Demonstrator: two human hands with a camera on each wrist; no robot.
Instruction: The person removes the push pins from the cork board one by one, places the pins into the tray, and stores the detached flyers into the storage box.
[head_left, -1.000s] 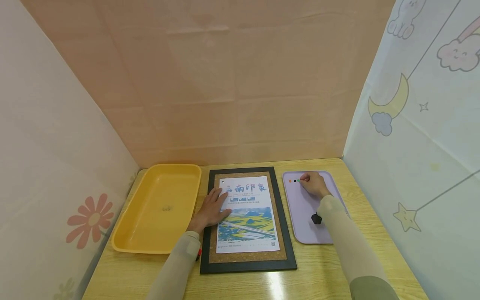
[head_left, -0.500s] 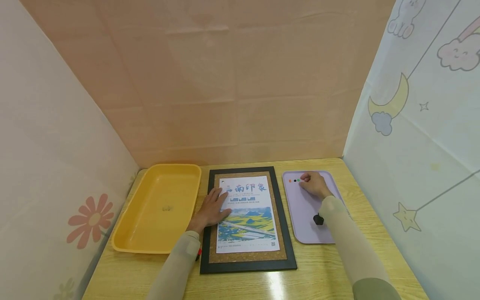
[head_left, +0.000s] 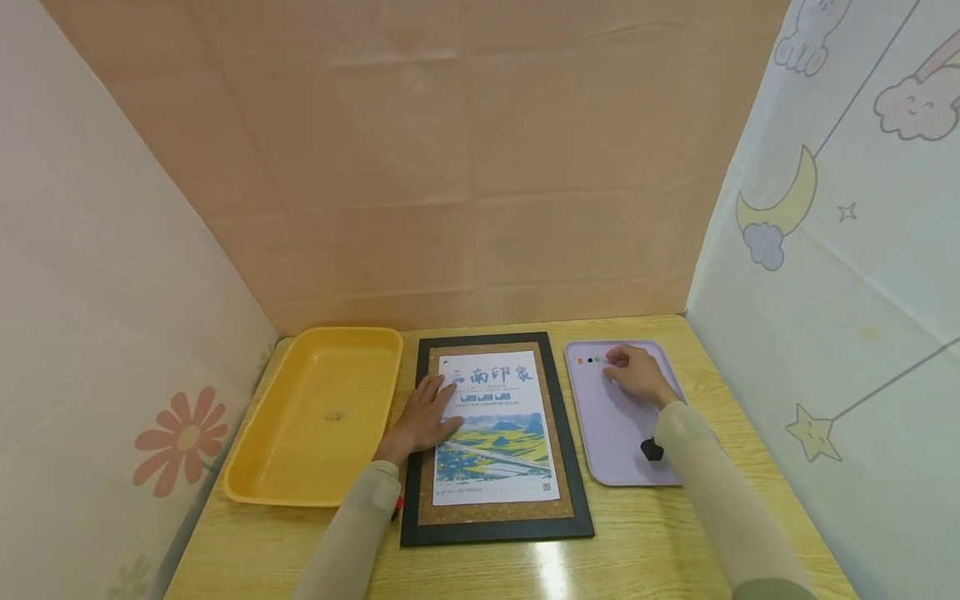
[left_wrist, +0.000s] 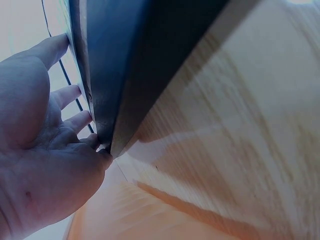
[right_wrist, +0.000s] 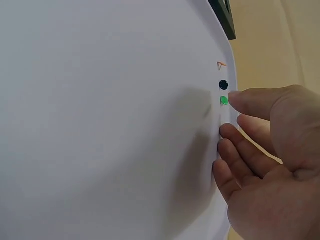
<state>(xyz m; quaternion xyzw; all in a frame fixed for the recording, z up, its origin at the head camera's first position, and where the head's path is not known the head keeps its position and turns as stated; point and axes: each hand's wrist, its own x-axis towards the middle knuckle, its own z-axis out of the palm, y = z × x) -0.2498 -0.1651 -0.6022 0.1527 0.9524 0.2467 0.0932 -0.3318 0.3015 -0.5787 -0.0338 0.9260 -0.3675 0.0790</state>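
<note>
My left hand [head_left: 426,418] lies with spread fingers on the left side of a printed poster [head_left: 495,450], over a cork board [head_left: 510,512] in a black frame [head_left: 495,531]. A small dark tack [head_left: 446,362] is at the poster's top left corner. In the left wrist view, fingertips [left_wrist: 74,91] of that hand rest against the board. Over the lilac tray [head_left: 615,450], my right hand [head_left: 636,373] has its thumb and fingers apart, with nothing seen between them. Its thumb is right beside a green thumbtack [right_wrist: 224,100]. A black thumbtack [right_wrist: 223,85] and an orange thumbtack [right_wrist: 221,65] lie in line with it.
A yellow tray [head_left: 315,433] stands left of the board on the wooden table [head_left: 480,575]. A small red and black object [head_left: 398,506] shows by the left sleeve. A black wrist device [head_left: 652,450] hangs under the right sleeve. Walls enclose the back and sides.
My right hand has drawn a little to the right, away from the green thumbtack, which now lies uncovered beside the black one. The left hand has stayed in place.
</note>
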